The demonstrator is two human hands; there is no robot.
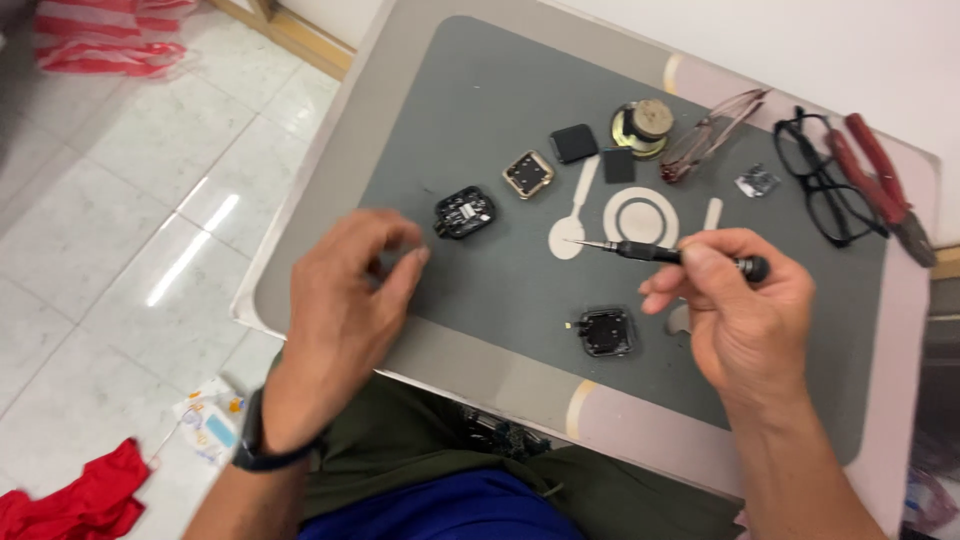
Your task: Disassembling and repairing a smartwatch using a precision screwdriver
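My right hand grips a thin black precision screwdriver, its tip pointing left over the grey work mat. Just below and left of that hand lies a small square black casing. My left hand hovers over the mat's left side with its fingers pinched together; whether it holds anything is too small to tell. Close to its fingertips sits another black square casing. Farther back lie a gold-framed square part and a black square panel.
A round metal speaker part stands at the back. Thin-framed glasses, black glasses and red-handled pliers lie at the right. The small table's edge drops to a tiled floor on the left. Red cloth lies below.
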